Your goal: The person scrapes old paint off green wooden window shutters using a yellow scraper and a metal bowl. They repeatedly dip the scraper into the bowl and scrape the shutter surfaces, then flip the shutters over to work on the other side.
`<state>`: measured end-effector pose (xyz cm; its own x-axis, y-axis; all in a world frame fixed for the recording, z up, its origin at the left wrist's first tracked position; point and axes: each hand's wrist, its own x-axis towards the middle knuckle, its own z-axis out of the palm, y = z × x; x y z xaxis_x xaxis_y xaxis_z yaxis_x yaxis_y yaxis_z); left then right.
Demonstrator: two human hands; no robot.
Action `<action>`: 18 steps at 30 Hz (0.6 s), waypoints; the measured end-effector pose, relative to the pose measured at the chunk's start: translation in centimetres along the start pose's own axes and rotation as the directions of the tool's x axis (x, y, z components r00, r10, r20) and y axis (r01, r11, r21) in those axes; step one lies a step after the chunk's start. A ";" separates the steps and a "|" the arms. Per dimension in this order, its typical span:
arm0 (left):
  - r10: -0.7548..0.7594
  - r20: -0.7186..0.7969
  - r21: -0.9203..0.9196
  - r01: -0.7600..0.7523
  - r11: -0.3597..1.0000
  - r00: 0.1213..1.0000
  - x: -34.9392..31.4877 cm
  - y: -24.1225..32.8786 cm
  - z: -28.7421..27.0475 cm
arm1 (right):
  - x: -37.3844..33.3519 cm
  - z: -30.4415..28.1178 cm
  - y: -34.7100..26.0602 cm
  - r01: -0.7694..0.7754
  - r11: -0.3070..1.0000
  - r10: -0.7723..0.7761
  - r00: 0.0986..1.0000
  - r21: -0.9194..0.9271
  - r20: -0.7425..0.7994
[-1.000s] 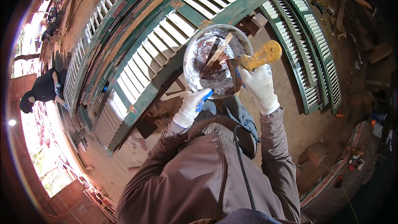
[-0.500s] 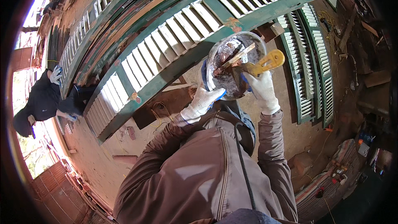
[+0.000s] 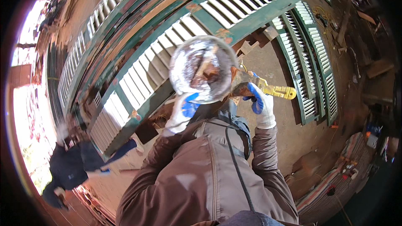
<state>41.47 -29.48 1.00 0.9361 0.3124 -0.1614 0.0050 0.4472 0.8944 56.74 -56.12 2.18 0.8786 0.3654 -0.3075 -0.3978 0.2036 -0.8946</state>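
My left hand [image 3: 181, 113], in a white glove with blue fingertips, grips the near rim of a round silvery bowl [image 3: 180, 69]. Reddish-brown paste [image 3: 210, 73] sits inside the bowl, and a pale stick [image 3: 203, 68] lies in it. In my right hand [image 3: 264, 106], gloved alike, is a putty knife [image 3: 279, 91] with a yellow handle pointing right. Its blade, smeared with brown paste, is beside the bowl's right rim; blur hides whether they touch. Beyond the bowl lies a green louvered shutter [image 3: 232, 37] with white slats and brown patches.
More shutters [image 3: 113, 2] are stacked beyond the first. Others [image 3: 307, 62] lean together at the right. A co-worker in dark clothes [image 3: 69, 165] bends at the left end of the shutters. Wood blocks [image 3: 249, 48] are under the near shutter. A striped cloth [image 3: 335, 180] lies at the lower right.
The bowl has moved left and turned more level. The putty knife has come out of the bowl to its right side, its handle swinging lower. The co-worker has moved nearer and bent down.
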 end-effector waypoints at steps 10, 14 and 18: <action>0.073 -0.258 0.234 -0.011 0.972 0.963 5.3 5.3 -8.5 | 9.7 1.6 8.7 0.538 0.688 -0.702 0.663 -0.487 -0.261; -0.139 -0.304 -0.410 0.002 0.912 0.942 8.9 7.9 -2.8 | 13.1 3.8 11.6 0.535 0.585 -0.801 0.497 -0.610 -0.333; 0.506 -0.032 0.840 -0.251 0.481 0.862 9.6 5.0 -6.8 | 14.3 6.4 13.9 0.514 0.680 -0.732 0.517 -0.523 -0.444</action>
<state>48.05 -18.51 1.07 0.7983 0.5222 0.3000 0.0622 -0.5670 0.8213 62.12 -42.26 -12.64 0.8624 -0.3635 0.3523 0.3197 -0.1484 -0.9358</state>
